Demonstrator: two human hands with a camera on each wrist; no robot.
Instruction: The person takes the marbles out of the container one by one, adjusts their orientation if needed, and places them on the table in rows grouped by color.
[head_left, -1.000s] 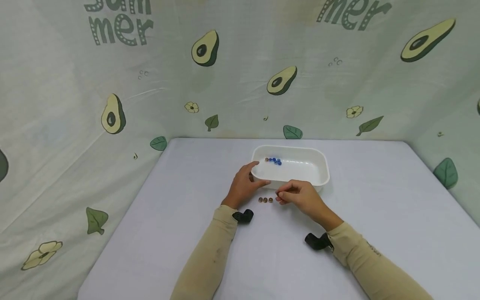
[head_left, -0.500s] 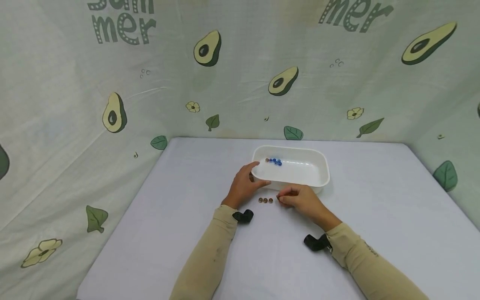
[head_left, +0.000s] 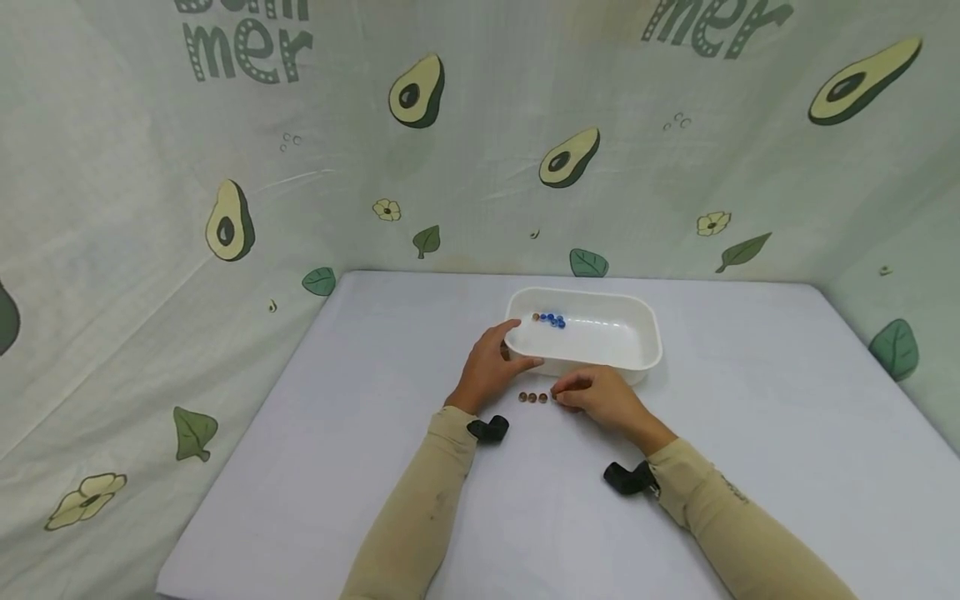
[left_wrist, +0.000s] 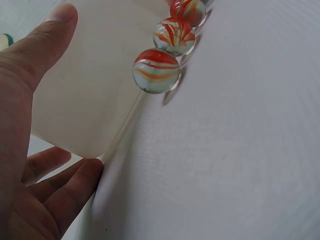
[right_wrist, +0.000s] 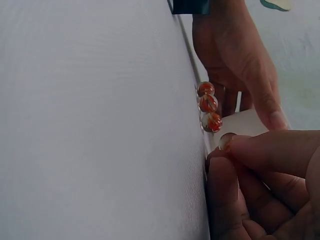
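Just beside a row of three marbles (head_left: 532,397) on the table (head_left: 532,508), the right hand (head_left: 606,400) pinches another orange-swirled glass marble (right_wrist: 224,142) in its fingers, likely light, hard and slippery, best held across its middle. The left hand (head_left: 486,369) grips the white plastic tray (head_left: 603,340).

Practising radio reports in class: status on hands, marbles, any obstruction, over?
Left hand grips white tray, near-left corner. Right hand pinches one marble beside row of three marbles. No obstruction visible.
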